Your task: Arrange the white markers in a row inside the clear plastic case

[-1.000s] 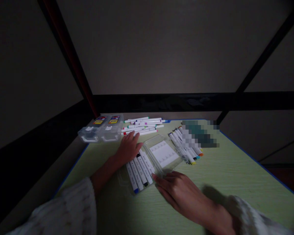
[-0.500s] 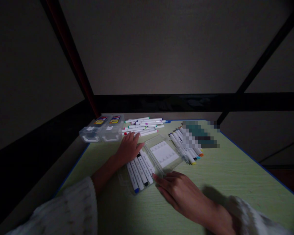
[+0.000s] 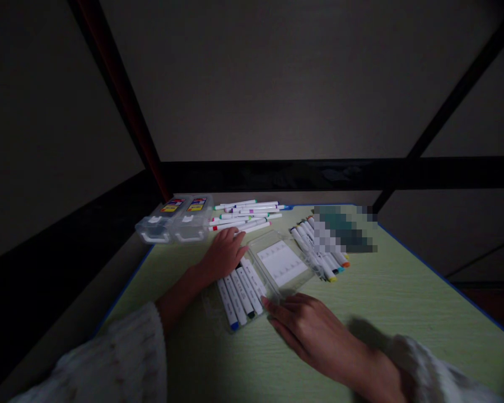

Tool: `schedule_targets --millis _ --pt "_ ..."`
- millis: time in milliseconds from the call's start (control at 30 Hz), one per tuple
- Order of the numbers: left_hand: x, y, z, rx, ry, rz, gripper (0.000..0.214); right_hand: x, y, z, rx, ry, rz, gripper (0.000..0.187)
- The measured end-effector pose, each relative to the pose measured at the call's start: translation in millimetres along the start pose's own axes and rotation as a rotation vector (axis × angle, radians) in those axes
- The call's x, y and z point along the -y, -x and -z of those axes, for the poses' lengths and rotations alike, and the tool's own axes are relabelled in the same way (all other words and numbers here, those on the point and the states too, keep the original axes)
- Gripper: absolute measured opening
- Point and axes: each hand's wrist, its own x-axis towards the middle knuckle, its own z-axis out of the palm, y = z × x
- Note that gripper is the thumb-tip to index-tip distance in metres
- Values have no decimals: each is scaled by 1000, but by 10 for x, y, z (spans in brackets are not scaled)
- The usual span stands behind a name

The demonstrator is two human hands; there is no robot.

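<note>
A clear plastic marker case lies unfolded on the table. Several white markers rest side by side in its left half, one with a blue end and one with a black end. Its right half holds a printed white card. My left hand is closed over the case's far left end, fingers past the edge and thumb by the markers' tops. At the near edge, by the hinge, my right hand has its fingers bent, the fingertips on the case beside the rightmost marker. Its thumb is partly hidden.
Two clear handled boxes with colourful labels stand at the back left. Loose white pens are heaped behind my left hand. More markers lie in a bunch to the right, beside a blurred-out green item. The pale green table has blue edging.
Hardly anything differs. My left hand has shifted very slightly at the case's far end, while my right hand and the markers stay where they were.
</note>
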Motion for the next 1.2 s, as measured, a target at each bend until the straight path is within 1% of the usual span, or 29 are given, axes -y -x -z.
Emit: schedule_targets --millis 300,467,600,733,933,1200 --pt "-5 5 15 18 31 0 29 6 -3 6 24 0 0 31" --pt "-8 5 19 41 58 1 30 1 -5 5 42 4 8 31" --pt "-1 -5 11 55 36 -9 31 -4 0 -8 29 -1 6 30" --pt "0 -12 20 63 69 -12 28 -8 10 -23 7 -4 9 30" --pt "-15 -14 46 53 121 -15 23 -13 15 -24 25 1 6 30" --pt "-8 -15 22 45 150 -39 23 -10 12 -17 37 21 7 27"
